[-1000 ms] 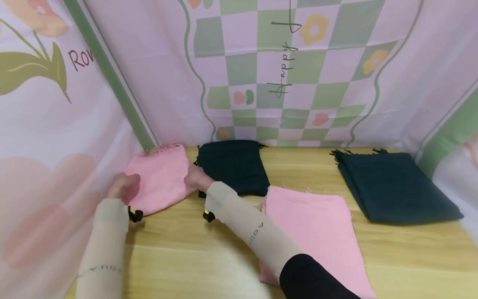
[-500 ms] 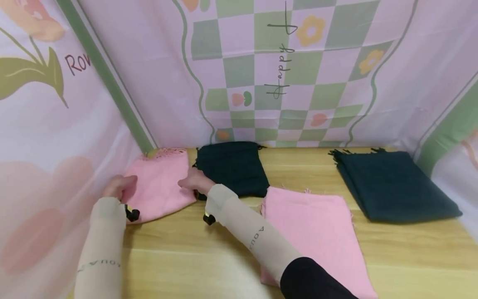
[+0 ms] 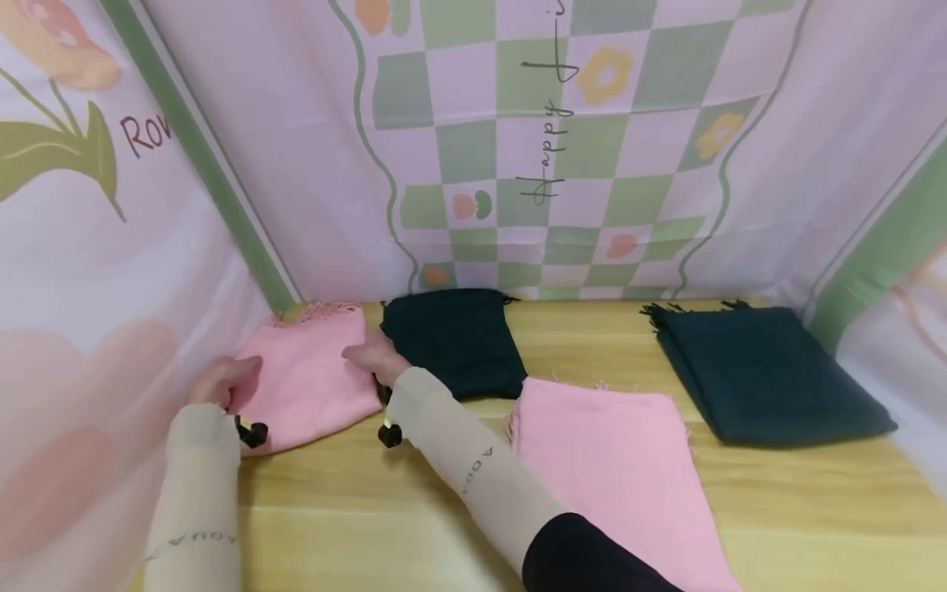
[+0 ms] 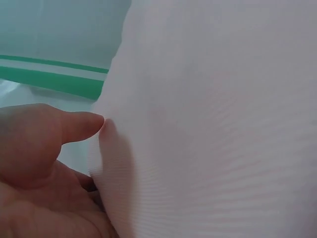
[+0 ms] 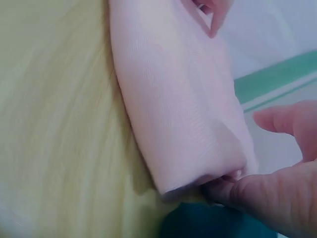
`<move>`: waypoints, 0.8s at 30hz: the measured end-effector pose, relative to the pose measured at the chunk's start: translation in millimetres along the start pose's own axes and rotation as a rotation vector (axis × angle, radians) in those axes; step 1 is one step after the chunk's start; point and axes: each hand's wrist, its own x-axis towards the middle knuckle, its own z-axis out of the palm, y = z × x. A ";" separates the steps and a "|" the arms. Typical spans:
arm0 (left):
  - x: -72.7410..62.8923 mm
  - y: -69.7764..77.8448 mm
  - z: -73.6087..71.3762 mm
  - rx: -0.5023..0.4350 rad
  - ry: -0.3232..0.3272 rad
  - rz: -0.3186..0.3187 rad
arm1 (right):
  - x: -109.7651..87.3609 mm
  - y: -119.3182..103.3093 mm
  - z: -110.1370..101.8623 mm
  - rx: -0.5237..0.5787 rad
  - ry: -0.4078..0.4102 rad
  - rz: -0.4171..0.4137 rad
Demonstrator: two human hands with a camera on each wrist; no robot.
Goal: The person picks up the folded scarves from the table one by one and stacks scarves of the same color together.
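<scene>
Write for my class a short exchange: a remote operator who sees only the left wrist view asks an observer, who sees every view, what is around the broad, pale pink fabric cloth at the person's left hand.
Operator: I see the left hand at one edge of the broad, pale pink fabric cloth. Where is the right hand?
Observer: The head view shows the right hand at the opposite edge.
Operator: Is anything just past it, on the side away from the left hand?
Observer: Yes, a four-cornered, dark teal fabric cloth lies there on the pale wooden tabletop.
</scene>
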 end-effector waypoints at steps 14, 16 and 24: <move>42.8 -13.7 -17.7 -0.003 0.000 -0.234 | 0.6 5.6 8.9 -0.078 0.046 0.057; 46.3 -12.5 -18.8 0.030 -0.024 -0.234 | 2.1 5.4 9.1 -0.159 0.074 0.080; 47.9 -8.2 -23.1 0.104 -0.061 -0.214 | 0.8 4.6 3.6 -0.176 0.067 0.134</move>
